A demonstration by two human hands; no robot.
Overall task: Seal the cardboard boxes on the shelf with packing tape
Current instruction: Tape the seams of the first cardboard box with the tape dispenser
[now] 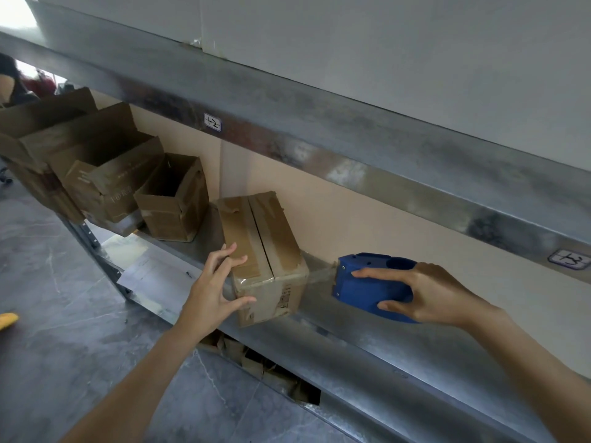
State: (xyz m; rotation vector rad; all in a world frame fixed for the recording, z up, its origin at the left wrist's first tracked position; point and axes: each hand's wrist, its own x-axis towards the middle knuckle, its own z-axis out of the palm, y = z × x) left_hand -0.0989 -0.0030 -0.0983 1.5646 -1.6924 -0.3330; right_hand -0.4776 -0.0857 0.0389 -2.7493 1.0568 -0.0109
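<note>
A closed cardboard box (pixel 265 251) lies on the metal shelf (pixel 367 343), its top flaps meeting along a centre seam. My left hand (pixel 214 289) rests against the box's left front corner, fingers spread on the cardboard. My right hand (pixel 425 292) grips a blue tape dispenser (pixel 367 286) just to the right of the box. A strip of clear packing tape (pixel 321 276) stretches from the dispenser to the box's right front edge.
Three open cardboard boxes (pixel 174 199) (pixel 105 174) (pixel 38 129) stand further left on the shelf. An upper shelf beam (pixel 319 135) with labels runs overhead. Cardboard scraps (pixel 256 362) lie below the shelf. The grey floor (pixel 48 282) spreads to the left, with a yellow object (pixel 8 319) on it.
</note>
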